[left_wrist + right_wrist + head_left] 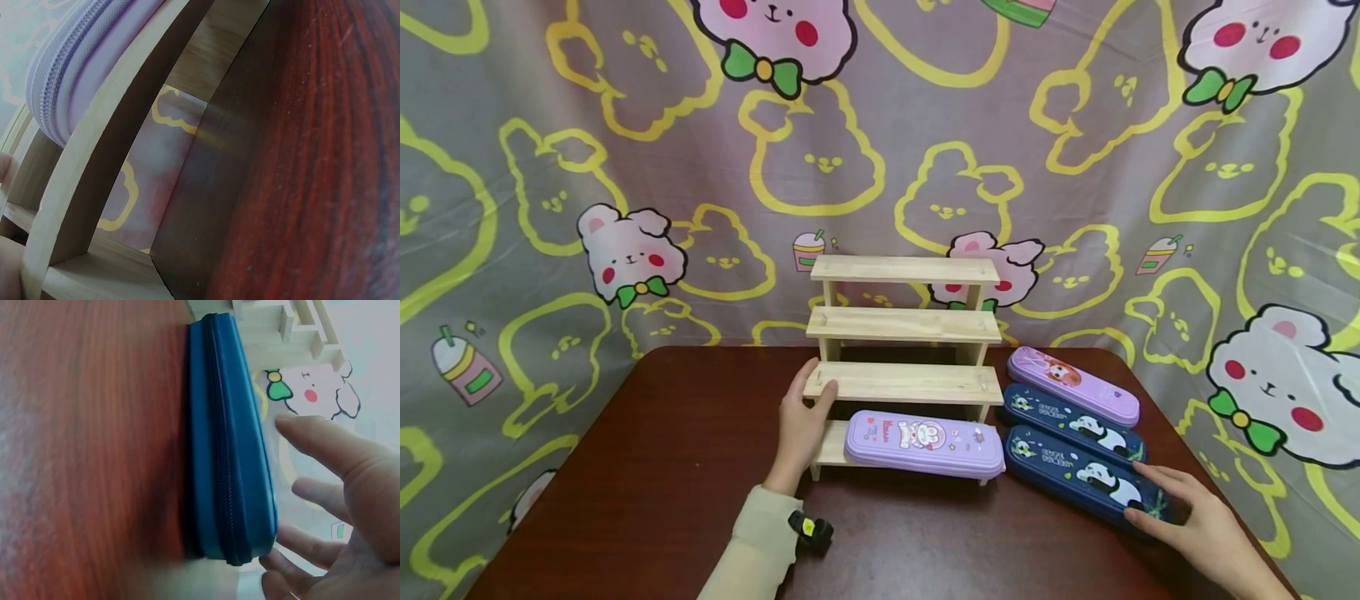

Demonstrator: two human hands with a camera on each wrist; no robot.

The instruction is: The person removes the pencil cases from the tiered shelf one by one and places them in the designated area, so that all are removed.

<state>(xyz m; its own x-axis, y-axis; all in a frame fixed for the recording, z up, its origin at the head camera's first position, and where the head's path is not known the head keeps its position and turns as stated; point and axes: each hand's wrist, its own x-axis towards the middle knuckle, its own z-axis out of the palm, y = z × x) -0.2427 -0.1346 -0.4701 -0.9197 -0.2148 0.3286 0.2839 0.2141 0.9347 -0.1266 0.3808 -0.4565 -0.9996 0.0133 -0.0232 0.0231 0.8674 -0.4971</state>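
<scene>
The right wrist view shows the zipper (226, 437) along the side of the near navy case (1067, 477), which the head view shows mainly from above. The left wrist view shows the hollow below the lowest step of the wooden stand (902, 382), and the zipper side of the lilac case (925, 454) over this step.

The left hand (800, 429) is at the stand's left end, thumb and finger spread around the corner of the second step from below; I cannot tell if it grips or only rests. The right hand (1206, 517) is open, fingers apart, at the far end of the near navy case, right of the stand.

This case lies flat, with a panda and white letters. Behind it, also right of the stand, are a matching navy case (1060, 417) and a pink-purple case (1093, 392). The lilac case, on the stand's lowest step, bears a rabbit.
</scene>
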